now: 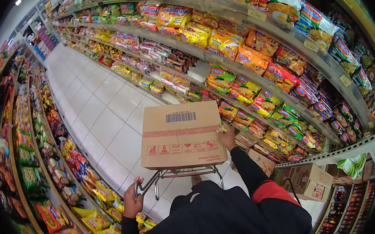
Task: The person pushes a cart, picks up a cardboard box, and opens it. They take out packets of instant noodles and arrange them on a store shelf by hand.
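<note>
A large cardboard box [182, 135] with a barcode and red printed symbols sits on a metal shopping cart [157, 189] in front of me. My left hand [133, 198] is wrapped round the cart's dark handle at its left end. At the box's right side, my right hand [228, 136] grips the edge, with the thumb towards the top face; the other fingers are partly hidden. Close beyond that hand are the lower shelves with packets of instant noodles [227, 110]. The box covers most of the cart.
Shelves of noodle packs [253, 59] line the right side, and snack bags [96, 221] fill the left shelves. White floor tiles [98, 97] run down the aisle between them. More cardboard boxes [307, 182] stand on the floor at my right, near a white shelf end [353, 150].
</note>
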Demonstrator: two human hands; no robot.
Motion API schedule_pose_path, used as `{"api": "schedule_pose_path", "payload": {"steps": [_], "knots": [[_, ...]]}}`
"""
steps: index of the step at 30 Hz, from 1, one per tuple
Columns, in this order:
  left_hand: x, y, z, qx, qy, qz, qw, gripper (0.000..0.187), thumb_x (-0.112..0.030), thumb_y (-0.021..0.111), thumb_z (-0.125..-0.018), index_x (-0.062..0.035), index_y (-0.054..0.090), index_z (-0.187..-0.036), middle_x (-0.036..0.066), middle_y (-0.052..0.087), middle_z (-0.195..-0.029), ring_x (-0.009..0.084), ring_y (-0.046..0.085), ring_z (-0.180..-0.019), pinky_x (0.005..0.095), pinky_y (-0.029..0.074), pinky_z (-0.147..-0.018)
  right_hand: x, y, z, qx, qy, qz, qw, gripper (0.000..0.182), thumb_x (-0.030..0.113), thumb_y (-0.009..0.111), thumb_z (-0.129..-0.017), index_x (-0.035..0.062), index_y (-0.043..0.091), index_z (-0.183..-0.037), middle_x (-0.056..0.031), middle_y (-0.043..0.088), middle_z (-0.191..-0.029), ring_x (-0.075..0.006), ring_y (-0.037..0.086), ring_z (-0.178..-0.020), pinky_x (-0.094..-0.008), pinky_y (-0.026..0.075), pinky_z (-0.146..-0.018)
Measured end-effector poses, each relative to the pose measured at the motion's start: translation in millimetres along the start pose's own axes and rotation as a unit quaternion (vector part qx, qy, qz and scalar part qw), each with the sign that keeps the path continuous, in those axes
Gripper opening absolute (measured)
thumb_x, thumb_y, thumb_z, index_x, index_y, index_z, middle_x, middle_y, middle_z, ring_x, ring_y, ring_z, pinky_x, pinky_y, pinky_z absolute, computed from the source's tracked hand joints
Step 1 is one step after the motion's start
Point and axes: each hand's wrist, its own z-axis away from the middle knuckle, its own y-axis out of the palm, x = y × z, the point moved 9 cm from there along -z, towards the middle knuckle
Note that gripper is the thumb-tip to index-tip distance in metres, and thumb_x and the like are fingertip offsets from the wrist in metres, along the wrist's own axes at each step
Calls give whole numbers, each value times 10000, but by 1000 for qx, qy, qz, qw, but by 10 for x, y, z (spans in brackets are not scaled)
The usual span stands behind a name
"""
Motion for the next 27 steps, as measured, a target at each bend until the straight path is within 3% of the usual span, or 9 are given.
{"api": "schedule_pose_path", "payload": {"steps": [5,7,9,10,15,16,18,25,27], "knots": [[170,-207,-381,109,-12,16,994,671,29,538,-667,14,412,-1326,174,600,-1183,327,559,-1127,353,406,-977,68,134,26,-86,20,33,996,408,112,656,-819,31,528,-1198,-155,595,-1125,-213,574,-1040,-335,477,-832],[228,-295,-540,243,-73,57,966,580,-19,671,-716,15,498,-1268,178,529,-1298,236,484,-1236,322,343,-1025,-114,215,80,-79,96,-100,987,394,116,663,-796,33,547,-1163,-142,622,-1060,-252,609,-959,-344,478,-839],[313,-398,-926,246,-22,43,968,637,-97,711,-759,-8,445,-1331,145,563,-1260,232,522,-1192,336,381,-997,-66,177,126,-113,96,-97,984,354,114,660,-809,41,551,-1138,-111,645,-1027,-218,626,-913,-324,495,-797],[544,-382,-1192,193,-75,114,972,619,-126,697,-783,-8,441,-1334,150,536,-1290,234,500,-1211,335,378,-999,-52,182,116,-100,108,-102,984,355,103,658,-813,30,538,-1139,-107,633,-1038,-200,614,-923,-317,484,-805],[2434,727,-2474,57,-143,121,981,534,-305,589,-896,29,462,-1293,188,524,-1274,243,505,-1180,306,397,-968,-135,253,143,-36,193,-145,970,324,76,636,-841,36,523,-1142,-83,612,-1057,-169,586,-956,-304,465,-834],[2312,773,-2616,60,-140,123,981,534,-305,589,-896,29,462,-1293,188,524,-1274,243,505,-1180,306,397,-968,-177,274,139,-32,182,-147,972,325,69,609,-862,41,515,-1171,-79,608,-1068,-155,579,-955,-293,463,-833],[2277,986,-2761,76,-272,91,955,518,-340,554,-916,63,489,-1233,180,574,-1163,227,556,-1065,320,433,-907,-257,288,167,-25,187,-132,973,335,69,602,-866,41,513,-1188,-78,605,-1077,-151,575,-952,-291,460,-833],[2391,1064,-2764,56,-276,258,924,519,-385,503,-939,70,504,-1190,153,597,-1065,201,568,-964,324,459,-827,-135,296,176,23,273,-172,946,399,83,633,-844,43,515,-1223,-57,547,-1019,-145,550,-867,-294,458,-796],[2328,1091,-2782,118,-262,257,923,503,-367,450,-966,66,478,-1220,154,600,-1068,207,591,-958,323,480,-830,-101,307,181,23,292,-178,939,416,89,648,-835,44,512,-1226,-56,523,-999,-146,541,-838,-296,460,-784]]}}
